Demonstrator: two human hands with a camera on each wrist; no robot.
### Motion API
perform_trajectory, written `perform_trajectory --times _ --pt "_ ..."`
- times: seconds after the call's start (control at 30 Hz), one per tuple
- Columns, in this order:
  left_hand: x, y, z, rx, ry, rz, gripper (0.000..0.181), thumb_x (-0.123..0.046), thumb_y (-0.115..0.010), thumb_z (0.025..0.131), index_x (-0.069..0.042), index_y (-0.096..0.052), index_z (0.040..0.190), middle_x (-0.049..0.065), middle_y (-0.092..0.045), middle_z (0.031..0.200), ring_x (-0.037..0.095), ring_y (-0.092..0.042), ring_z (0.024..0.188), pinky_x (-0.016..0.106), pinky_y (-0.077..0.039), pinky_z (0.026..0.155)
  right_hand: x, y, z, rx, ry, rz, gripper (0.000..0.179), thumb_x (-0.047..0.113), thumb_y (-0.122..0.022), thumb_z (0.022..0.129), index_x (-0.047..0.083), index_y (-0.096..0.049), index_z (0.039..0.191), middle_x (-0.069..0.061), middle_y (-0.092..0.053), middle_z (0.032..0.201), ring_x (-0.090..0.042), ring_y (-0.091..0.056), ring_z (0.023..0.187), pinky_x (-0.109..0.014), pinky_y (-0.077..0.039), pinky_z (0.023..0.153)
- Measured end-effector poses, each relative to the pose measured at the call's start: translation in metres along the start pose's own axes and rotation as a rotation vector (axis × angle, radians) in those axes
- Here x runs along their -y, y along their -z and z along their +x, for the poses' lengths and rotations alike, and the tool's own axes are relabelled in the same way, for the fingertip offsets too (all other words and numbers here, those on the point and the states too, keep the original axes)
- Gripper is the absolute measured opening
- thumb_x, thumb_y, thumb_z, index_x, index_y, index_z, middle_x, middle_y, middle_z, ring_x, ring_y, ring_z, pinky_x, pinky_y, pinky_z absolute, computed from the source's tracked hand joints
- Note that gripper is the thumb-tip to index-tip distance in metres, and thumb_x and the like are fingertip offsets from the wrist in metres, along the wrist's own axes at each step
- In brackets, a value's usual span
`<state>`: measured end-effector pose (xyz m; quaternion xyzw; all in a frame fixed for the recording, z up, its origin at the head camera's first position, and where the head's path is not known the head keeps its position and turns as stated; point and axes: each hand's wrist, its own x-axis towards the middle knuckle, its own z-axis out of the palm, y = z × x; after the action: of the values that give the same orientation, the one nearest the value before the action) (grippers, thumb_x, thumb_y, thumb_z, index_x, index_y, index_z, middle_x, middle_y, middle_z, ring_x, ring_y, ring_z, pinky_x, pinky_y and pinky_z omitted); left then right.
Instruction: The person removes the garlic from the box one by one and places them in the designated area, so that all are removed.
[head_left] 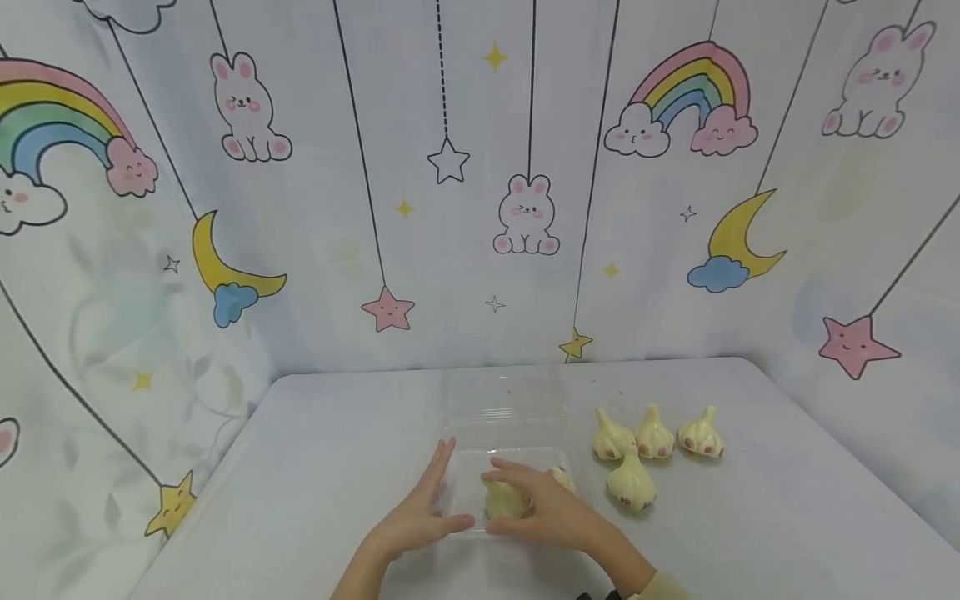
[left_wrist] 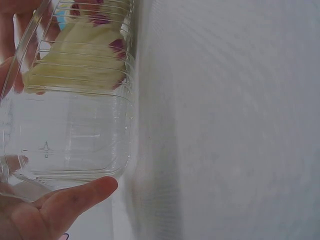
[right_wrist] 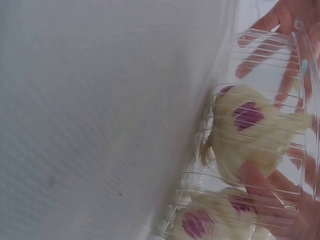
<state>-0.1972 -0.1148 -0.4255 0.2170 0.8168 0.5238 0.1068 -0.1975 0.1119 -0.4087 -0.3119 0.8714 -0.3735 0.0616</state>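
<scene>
A clear plastic clamshell box (head_left: 468,479) stands before me, its lid (head_left: 504,398) folded back. My left hand (head_left: 416,521) is at the box's left side, fingers extended and thumb by the near left corner, as the left wrist view shows. Inside the box, a garlic bulb (head_left: 504,502) sits between the thumb and fingers of my right hand (head_left: 553,510), its stem pointing left. Another garlic bulb (head_left: 561,478) lies to its right in the box, partly behind that hand. Through the ribbed wall, the right wrist view shows the thumb against the held bulb (right_wrist: 250,135).
Several more garlic bulbs (head_left: 654,433) rest on the white table (head_left: 337,450) to the right of the box; one garlic bulb (head_left: 632,485) lies nearer than the others. A patterned cloth backdrop (head_left: 315,250) rises behind the table and along both sides.
</scene>
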Motion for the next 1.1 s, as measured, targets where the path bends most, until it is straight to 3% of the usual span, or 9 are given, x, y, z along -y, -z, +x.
perform_trajectory --times 0.1,0.23,0.33,0.67,1.1 --pt "-0.001 0.000 0.000 -0.002 0.005 0.005 0.101 -0.020 -0.071 0.079 -0.012 0.003 0.147 0.026 0.013 0.148 0.058 -0.020 0.124 0.066 -0.031 0.092 0.001 0.000 0.001 0.010 -0.014 0.011 0.057 0.045 -0.066 0.080 0.017 -0.054 0.127 -0.008 -0.039 0.142 -0.029 -0.041 0.124 -0.029 -0.050 0.074" --pt "-0.001 0.000 0.000 -0.006 0.009 0.009 0.101 -0.019 -0.071 0.079 -0.013 0.003 0.148 0.026 0.012 0.148 0.058 -0.021 0.124 0.066 -0.031 0.092 0.003 -0.001 0.004 0.006 -0.011 -0.015 0.059 0.046 -0.066 0.080 0.015 -0.053 0.128 -0.011 -0.039 0.141 -0.030 -0.040 0.126 -0.054 -0.039 0.093" --pt "-0.001 0.000 -0.001 -0.007 0.006 0.002 0.101 -0.019 -0.071 0.079 -0.013 0.002 0.148 0.025 0.012 0.148 0.057 -0.021 0.124 0.065 -0.030 0.093 0.002 -0.003 0.007 0.002 -0.007 -0.038 0.061 0.049 -0.064 0.079 0.016 -0.051 0.130 -0.010 -0.039 0.141 -0.029 -0.038 0.127 -0.067 -0.024 0.096" --pt "0.001 0.000 0.000 -0.004 -0.010 -0.021 0.102 -0.026 -0.072 0.079 -0.018 0.003 0.148 0.024 0.013 0.149 0.057 -0.020 0.124 0.065 -0.029 0.094 -0.001 -0.013 0.021 -0.013 0.028 -0.082 0.066 0.056 -0.060 0.079 0.015 -0.051 0.130 -0.007 -0.045 0.137 -0.024 -0.041 0.126 -0.047 -0.035 0.101" --pt "0.001 0.001 0.000 0.006 0.003 -0.041 0.103 -0.023 -0.072 0.078 -0.015 0.003 0.148 0.025 0.013 0.148 0.058 -0.018 0.124 0.066 -0.033 0.090 -0.001 -0.011 0.027 -0.022 -0.030 -0.064 0.061 0.042 -0.068 0.079 0.014 -0.048 0.131 -0.001 -0.052 0.129 -0.018 -0.050 0.113 -0.046 -0.042 0.093"
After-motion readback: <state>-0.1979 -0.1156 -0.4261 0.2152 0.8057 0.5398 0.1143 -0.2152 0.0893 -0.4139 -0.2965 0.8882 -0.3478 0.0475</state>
